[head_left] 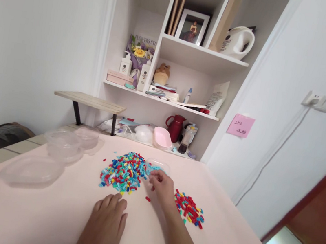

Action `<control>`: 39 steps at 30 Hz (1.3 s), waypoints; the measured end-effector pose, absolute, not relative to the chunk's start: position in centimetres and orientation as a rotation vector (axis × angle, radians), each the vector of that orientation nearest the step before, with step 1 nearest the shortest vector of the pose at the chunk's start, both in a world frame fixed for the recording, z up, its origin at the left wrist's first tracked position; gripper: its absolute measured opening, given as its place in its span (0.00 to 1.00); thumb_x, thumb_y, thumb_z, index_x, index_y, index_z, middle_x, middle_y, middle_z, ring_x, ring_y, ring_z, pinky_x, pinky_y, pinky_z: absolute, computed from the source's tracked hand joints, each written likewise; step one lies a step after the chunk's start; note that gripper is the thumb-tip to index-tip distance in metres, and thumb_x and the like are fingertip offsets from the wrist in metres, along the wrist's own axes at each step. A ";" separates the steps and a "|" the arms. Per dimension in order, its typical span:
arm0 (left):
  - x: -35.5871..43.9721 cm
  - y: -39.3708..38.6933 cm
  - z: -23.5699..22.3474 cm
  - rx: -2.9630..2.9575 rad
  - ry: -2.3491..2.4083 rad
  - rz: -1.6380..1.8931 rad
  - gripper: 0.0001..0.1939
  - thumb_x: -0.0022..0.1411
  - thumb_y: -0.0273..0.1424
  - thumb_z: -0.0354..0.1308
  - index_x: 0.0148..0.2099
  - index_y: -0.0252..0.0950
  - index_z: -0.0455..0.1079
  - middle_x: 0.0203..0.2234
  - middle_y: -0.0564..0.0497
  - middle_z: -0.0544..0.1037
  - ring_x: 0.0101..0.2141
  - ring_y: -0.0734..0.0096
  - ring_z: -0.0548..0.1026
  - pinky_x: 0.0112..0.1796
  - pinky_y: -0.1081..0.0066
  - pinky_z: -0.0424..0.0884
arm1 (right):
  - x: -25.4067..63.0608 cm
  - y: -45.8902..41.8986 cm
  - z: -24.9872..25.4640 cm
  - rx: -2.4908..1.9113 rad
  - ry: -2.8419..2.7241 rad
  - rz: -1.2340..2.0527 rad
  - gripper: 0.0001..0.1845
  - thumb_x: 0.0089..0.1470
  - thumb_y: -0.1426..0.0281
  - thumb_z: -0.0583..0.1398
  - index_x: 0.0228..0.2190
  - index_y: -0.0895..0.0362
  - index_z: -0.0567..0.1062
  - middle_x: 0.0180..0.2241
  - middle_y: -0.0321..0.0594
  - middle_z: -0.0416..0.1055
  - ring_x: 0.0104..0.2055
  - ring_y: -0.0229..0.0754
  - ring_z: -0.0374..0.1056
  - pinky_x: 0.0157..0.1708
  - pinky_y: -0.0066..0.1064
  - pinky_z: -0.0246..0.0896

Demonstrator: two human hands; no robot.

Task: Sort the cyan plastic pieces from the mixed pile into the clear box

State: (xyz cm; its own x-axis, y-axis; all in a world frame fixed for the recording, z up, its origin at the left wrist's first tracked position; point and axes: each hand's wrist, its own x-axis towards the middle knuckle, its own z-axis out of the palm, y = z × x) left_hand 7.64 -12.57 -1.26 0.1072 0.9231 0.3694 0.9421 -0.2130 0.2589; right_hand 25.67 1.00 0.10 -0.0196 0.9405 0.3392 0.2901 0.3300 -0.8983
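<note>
My left hand (pixel 109 216) lies on the pale pink tabletop, palm down with its fingers stretched out, just in front of a large mixed pile of small toy bricks (pixel 125 172). My right hand (pixel 162 186) has its fingers curled together at the near edge of a clear plastic container (pixel 164 165) with light blue bricks inside. Whatever its fingertips pinch, if anything, is too small to make out. A smaller, mostly red brick pile (pixel 190 209) spreads to the right of my right wrist. One loose red brick (pixel 148 199) rests between my hands.
On the left stand clear plastic tubs (pixel 64 149) and a clear lid-like piece (pixel 33 170). A pink dish (pixel 162 138), a dark red jug (pixel 175 127) and a bottle (pixel 186 139) line the back. Above are shelves (pixel 205 50) and a small wooden ledge (pixel 90 101).
</note>
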 end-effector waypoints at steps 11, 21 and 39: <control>7.6 -12.7 -1.3 -2.311 -1.964 -0.707 0.15 0.68 0.27 0.43 0.47 0.42 0.70 0.51 0.46 0.74 0.51 0.61 0.69 0.51 0.56 0.60 | 28.6 3.2 0.4 -1.094 -1.167 0.805 0.30 0.47 0.57 0.63 0.49 0.59 0.72 0.36 0.44 0.78 0.25 0.42 0.73 0.23 0.29 0.62; 7.7 -12.9 -0.9 -2.315 -1.960 -0.699 0.15 0.68 0.27 0.43 0.47 0.41 0.70 0.49 0.46 0.74 0.48 0.62 0.69 0.50 0.57 0.61 | 26.5 1.2 0.8 -1.083 -1.673 0.629 0.14 0.56 0.62 0.56 0.35 0.56 0.79 0.32 0.41 0.76 0.31 0.42 0.70 0.36 0.33 0.65; 7.7 -12.8 -0.9 -2.311 -1.952 -0.667 0.15 0.68 0.28 0.42 0.47 0.42 0.70 0.48 0.46 0.74 0.49 0.62 0.69 0.50 0.58 0.60 | 24.8 0.0 -0.7 -1.206 -2.124 0.413 0.15 0.49 0.78 0.60 0.37 0.50 0.80 0.40 0.39 0.74 0.45 0.44 0.68 0.48 0.34 0.59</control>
